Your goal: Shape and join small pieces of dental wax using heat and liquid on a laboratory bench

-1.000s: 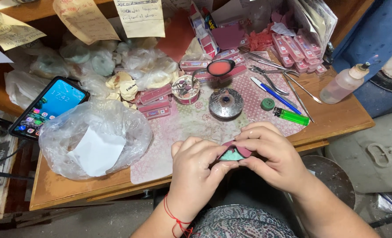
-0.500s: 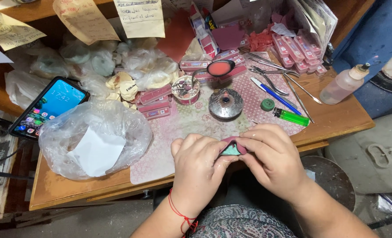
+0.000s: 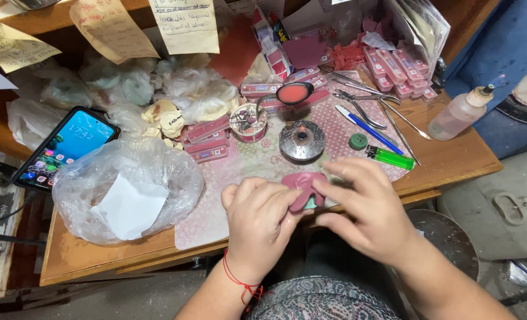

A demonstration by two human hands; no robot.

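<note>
2 hands meet at the near edge of the wooden table (image 3: 447, 160), over a patterned mat (image 3: 257, 157).

The left hand (image 3: 260, 222) has its fingers curled almost closed, pinching the near side of a soft pink sheet (image 3: 303, 185). The right hand (image 3: 367, 213) lies over the sheet's right side. Its fingers are bent and its thumb is tucked below, gripping the same piece. A small teal piece (image 3: 312, 203) shows under the sheet, between the 2 thumbs. How much of it is covered cannot be told.

Step in hand, as judged: the sheet is being pressed and folded around the teal piece, and the work looks partly done, since lobes of pink stand free above the fingers.

Further handling would call for even thumb pressure and a steady hold by both hands, as the sheet appears soft enough to tear or crease.

Nearby items:
- 1 round metal dish (image 3: 302, 140), just beyond the hands
- 1 green lighter (image 3: 391, 157) and 1 blue pen (image 3: 367, 127), to the right
- 1 clear plastic bag (image 3: 127, 189) and 1 lit phone (image 3: 67, 147), to the left
</note>
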